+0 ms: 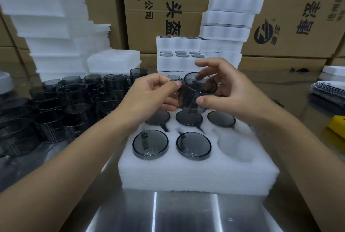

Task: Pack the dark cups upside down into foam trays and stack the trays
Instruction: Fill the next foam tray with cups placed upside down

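A dark cup (197, 92) is held in the air between both hands, above the far row of the foam tray (196, 173) and clear of it. Its left side is pinched by the curled thumb and fingers of the left hand (155, 93). Its right side is clasped by the right hand (229, 91), with the thumb set low on the wall and the fingers spread loosely over the upper rim. The cup's axis is tipped, one round end turned up and toward the camera; whether that end is base or mouth cannot be told. Five pockets of the tray are seen filled with cups seated base up, and only the empty pocket (235, 145) at the near right corner is left. That pocket lies below the cup, nearer the person and to the right, so it is judged closer to the right hand. The cup would have to be set mouth down, axis upright, before being lowered in.
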`<state>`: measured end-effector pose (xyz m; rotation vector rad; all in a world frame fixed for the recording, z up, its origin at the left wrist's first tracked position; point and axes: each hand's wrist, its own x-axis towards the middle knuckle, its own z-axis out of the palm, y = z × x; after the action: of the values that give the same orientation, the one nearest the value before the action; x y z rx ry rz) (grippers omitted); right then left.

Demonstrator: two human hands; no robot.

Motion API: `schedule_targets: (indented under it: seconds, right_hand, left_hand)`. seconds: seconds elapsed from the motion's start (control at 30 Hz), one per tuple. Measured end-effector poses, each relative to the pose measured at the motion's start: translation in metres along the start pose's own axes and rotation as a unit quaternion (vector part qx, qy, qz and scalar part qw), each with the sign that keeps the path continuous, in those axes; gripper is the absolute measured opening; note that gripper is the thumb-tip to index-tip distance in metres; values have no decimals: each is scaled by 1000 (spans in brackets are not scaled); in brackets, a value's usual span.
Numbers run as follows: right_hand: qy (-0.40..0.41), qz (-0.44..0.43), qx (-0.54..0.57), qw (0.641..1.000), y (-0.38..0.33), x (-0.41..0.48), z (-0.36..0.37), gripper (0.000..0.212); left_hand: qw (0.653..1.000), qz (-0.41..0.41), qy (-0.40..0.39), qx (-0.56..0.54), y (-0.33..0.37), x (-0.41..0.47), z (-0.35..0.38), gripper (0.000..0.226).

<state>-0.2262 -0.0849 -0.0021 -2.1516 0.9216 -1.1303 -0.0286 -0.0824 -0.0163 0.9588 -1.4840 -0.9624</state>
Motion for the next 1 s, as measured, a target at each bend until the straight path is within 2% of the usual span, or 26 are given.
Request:
schedule_targets:
  seconds: [0.13,0.2,0.33,0.53,0.7,1.0]
  right_hand:
    - [-125,35,1,992,-11,-5,-27,53]
    - [-173,68,-6,983,-11,-7,-38,59]
    - [-256,144,-33,955,-8,-14,-60,65]
    - [-290,173,-37,940,-10,-23,-70,69]
    - [-319,171,-87,928,-14,-20,-57,63]
    - [-325,198,-153,912,-11,-19,-52,77]
  left_hand:
    - [996,19,-84,11,1,-8,12,6]
    - [992,36,-114,46,-2,-11,15,12]
    - [988,63,-109,92,-5,-12,13,13]
    - [982,76,-118,125,-3,-14,14,10]
    - [980,83,-125,133,-2,-15,15,10]
    - [975,98,-135,150,-3,-16,15,13]
